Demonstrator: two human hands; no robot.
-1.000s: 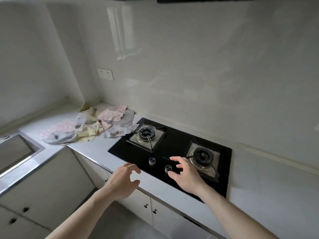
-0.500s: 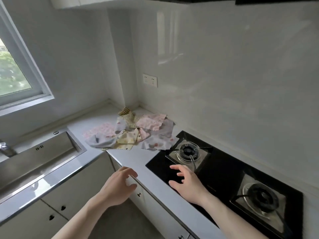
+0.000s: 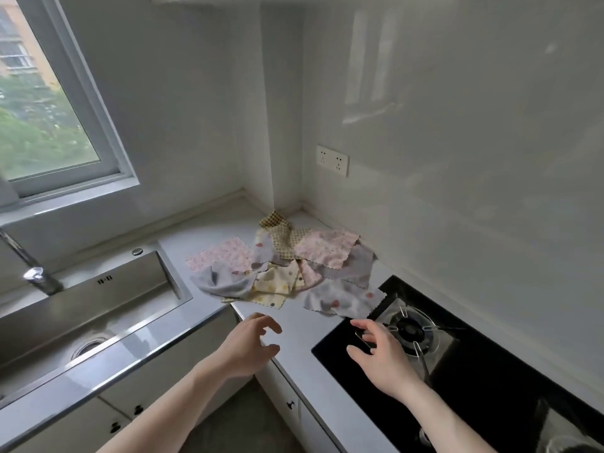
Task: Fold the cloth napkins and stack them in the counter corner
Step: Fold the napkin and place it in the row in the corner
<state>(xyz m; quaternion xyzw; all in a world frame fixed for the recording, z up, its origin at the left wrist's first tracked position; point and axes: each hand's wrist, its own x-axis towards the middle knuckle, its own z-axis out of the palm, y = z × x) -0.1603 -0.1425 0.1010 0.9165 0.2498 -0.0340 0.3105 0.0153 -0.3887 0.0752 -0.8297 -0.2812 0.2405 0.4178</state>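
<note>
Bare fingers [image 3: 271, 325] of the left hand [image 3: 248, 349] were loosely curled and spread apart, gripping nothing, and hung over the front edge of the pale desk [image 3: 294, 325]. On the right hand [image 3: 384, 358] the fingers [image 3: 362, 325] were likewise relaxed, spread and empty, poised above the near corner of the black glass hob [image 3: 359, 380], just in front of its gas burner [image 3: 410, 330]. Neither hand touched any cloth.

Just beyond both hands lay the cloth napkins [image 3: 284, 266], an unfolded heap spread across the desk towards the corner where the two walls met. A grey napkin with red spots [image 3: 343, 300] lay nearest the right hand, its zigzag edge overlapping the rim of the hob. A cream dotted napkin [image 3: 273, 286] sat near the desk's front edge, with a bunched grey one [image 3: 222, 282] to its left. A pink flowered napkin [image 3: 222, 256] lay flat behind that, another pink one [image 3: 327, 248] lay on the right side of the heap, and a brown checked napkin [image 3: 281, 230] was rumpled at the back, closest to the corner.

Left of the heap, a steel sink [image 3: 108, 299] was set into the desk, with a tap [image 3: 36, 273] at its far left side. A window [image 3: 49, 103] stood above the sink, and a double wall socket [image 3: 332, 160] was fixed to the wall above the napkins. Cabinet doors [image 3: 130, 403] with dark knobs ran beneath the desk.
</note>
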